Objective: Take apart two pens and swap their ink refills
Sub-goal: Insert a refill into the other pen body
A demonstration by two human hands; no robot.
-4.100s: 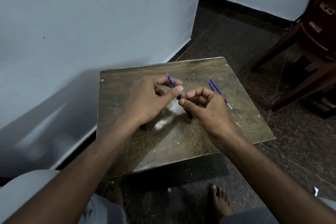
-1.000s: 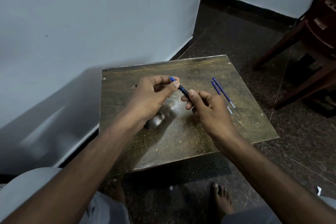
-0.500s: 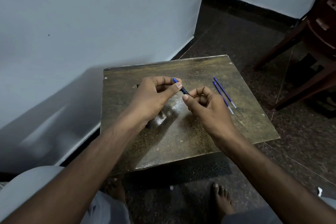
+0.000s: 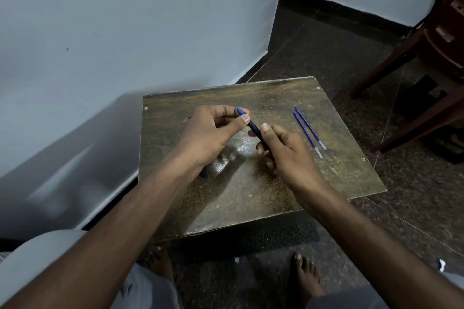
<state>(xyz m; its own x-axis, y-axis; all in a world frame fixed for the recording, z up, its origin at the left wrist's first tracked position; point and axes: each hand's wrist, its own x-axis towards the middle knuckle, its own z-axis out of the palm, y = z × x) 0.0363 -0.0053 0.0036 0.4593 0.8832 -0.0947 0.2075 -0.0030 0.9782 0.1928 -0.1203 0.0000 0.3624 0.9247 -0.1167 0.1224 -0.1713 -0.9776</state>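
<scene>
A dark pen (image 4: 254, 129) with a blue tip end is held above the small wooden table (image 4: 251, 198). My left hand (image 4: 213, 133) pinches its blue upper end between thumb and fingers. My right hand (image 4: 283, 150) grips its black lower barrel. Two blue ink refills (image 4: 308, 130) lie side by side on the table to the right of my right hand. Under my left wrist a dark pen part (image 4: 204, 173) shows on the table, mostly hidden.
A pale wall runs along the table's left and back. A dark wooden chair (image 4: 431, 57) stands to the right on the speckled floor. My bare feet (image 4: 305, 276) rest below the table's front edge.
Earlier a long blue refill stuck out of the barrel between my hands; now only a short blue tip shows. In the last second both hands have stayed on the pen and my right fingers have shifted along the barrel.
</scene>
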